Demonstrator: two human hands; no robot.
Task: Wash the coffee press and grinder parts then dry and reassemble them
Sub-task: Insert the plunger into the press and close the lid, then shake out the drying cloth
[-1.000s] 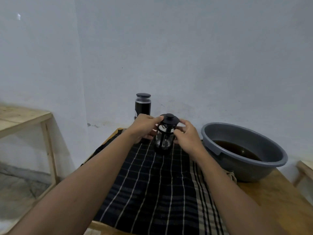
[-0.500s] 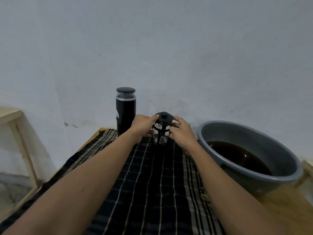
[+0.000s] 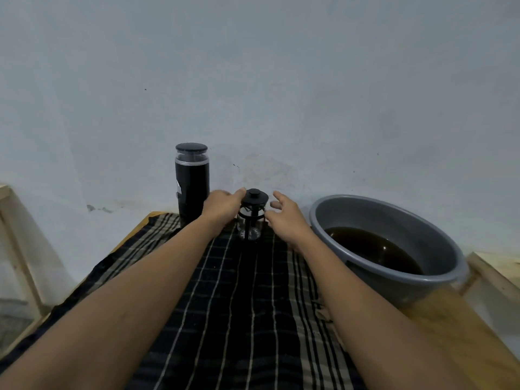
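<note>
Black lid (image 3: 254,196) on, the coffee press (image 3: 251,220) is stood on the cloth (image 3: 247,291) between the left hand (image 3: 222,205), loosely touching that lid, and the right hand (image 3: 284,218), spread empty just beside. Reassembly is judged done; only drawing both hands away is called for.

This looks like a plain room in a home, with a corner serving as a makeshift washing-up spot rather than a fitted kitchen. The wall (image 3: 281,80) is bare, pale and scuffed near its foot. A raw wooden table (image 3: 450,333) stands against it, mostly covered by a dark checked cloth (image 3: 239,305). In place of a sink there is a grey plastic basin (image 3: 394,215) on the table, holding dark brown water (image 3: 374,249) (coffee-coloured). A black coffee grinder (image 3: 192,190) and a small glass French press (image 3: 251,218) stand upright on the cloth by the wall. Unpainted wooden frames (image 3: 17,235) flank the table, and a rough grey floor (image 3: 14,313) shows at lower left.
</note>
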